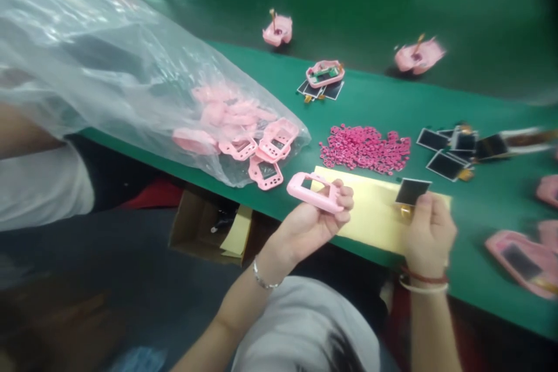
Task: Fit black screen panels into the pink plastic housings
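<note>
My left hand (318, 218) holds a pink plastic frame (300, 187) with a window opening, its fingers curled round the right end. In my right hand (429, 226) a small black screen (412, 191) is pinched by its lower right corner, with a gold flex tail hanging below. Both hands are above a yellow sheet (370, 215) at the table's near edge. Just beyond the sheet lies a pile of small magenta rings (366, 148). More black screens (444, 164) lie right of the pile.
A clear plastic bag (152, 81) spills pink frames (265, 174) on the left of the green table (370, 104). A pink shell (325, 74) with a green board rests on screens. Further pink parts (518, 258) lie right. An open carton (192, 226) stands below the edge. Another person's sleeve (43, 192) is far left.
</note>
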### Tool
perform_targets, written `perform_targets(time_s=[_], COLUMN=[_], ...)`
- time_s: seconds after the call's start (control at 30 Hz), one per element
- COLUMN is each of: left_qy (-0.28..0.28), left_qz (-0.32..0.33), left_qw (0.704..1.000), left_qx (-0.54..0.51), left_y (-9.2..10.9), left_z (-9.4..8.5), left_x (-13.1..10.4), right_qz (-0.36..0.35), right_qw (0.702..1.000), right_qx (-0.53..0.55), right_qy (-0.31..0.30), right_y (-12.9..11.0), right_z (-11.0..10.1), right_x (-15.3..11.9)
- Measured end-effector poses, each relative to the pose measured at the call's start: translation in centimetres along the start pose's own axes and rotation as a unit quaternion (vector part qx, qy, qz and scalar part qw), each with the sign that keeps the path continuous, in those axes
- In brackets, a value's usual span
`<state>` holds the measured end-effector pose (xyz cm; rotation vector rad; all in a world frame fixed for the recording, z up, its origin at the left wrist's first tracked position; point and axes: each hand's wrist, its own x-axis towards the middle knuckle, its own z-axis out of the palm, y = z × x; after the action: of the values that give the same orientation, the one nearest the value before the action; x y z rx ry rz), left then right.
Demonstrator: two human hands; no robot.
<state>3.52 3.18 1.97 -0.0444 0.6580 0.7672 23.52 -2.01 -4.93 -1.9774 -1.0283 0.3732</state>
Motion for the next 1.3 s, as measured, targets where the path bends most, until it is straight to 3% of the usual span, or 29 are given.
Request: perform_targets(time_s=[0.07, 0.17, 0.27, 0.33, 0.37, 0.4, 0.5, 0.57, 0.63, 0.97, 1.2, 1.3], left_qy=[-0.014, -0.013, 0.075, 0.123, 0.121, 0.104, 0.032, 0.011, 0.011, 0.030, 0.025, 0.020], left_qz=[0.066, 0.190, 0.256, 0.277, 0.273, 0.257, 0.165, 0.119, 0.110, 0.216, 0.218, 0.205], left_qw=[0.995, 0.953, 0.869, 0.804, 0.791, 0.796, 0.853, 0.875, 0.879, 0.819, 0.786, 0.782], left_qx=[0.079, 0.237, 0.418, 0.512, 0.534, 0.538, 0.494, 0.469, 0.463, 0.531, 0.578, 0.588], left_y=[-0.9, -2.0, -2.3, -2.0, -1.8, -1.6, -1.3, -1.3, -1.5, -2.2, -1.7, -1.3], left_z=[-1.0, -2.7, -3.9, -4.1, -4.1, -4.0, -3.7, -3.6, -3.6, -3.1, -2.7, -2.6], left_x=[0.2, 0.4, 0.0, -0.5, -0.8, -1.0, -1.7, -1.9, -1.9, -2.4, -2.4, -2.2], right_qz=[0.019, 0.045, 0.023, -0.032, -0.075, -0.126, -0.271, -0.326, -0.346, -0.310, -0.294, -0.283], right_qw=[1.000, 0.996, 0.996, 0.996, 0.993, 0.986, 0.945, 0.923, 0.913, 0.920, 0.909, 0.915], right_qx=[0.020, 0.074, 0.079, 0.073, 0.072, 0.070, 0.040, 0.012, -0.003, 0.003, 0.070, 0.067], right_qy=[-0.009, -0.017, -0.027, -0.037, -0.055, -0.082, -0.177, -0.205, -0.215, -0.242, -0.288, -0.280], right_y=[0.1, -0.6, -2.5, -4.2, -5.1, -5.9, -7.5, -7.8, -7.7, -7.1, -6.6, -6.7], right_z=[-0.5, -1.4, -2.6, -3.4, -3.7, -3.9, -4.1, -3.9, -3.7, -3.3, -2.9, -2.6], right_x=[0.0, -0.8, -2.4, -3.5, -3.9, -4.2, -4.4, -4.3, -4.4, -4.4, -4.0, -4.4])
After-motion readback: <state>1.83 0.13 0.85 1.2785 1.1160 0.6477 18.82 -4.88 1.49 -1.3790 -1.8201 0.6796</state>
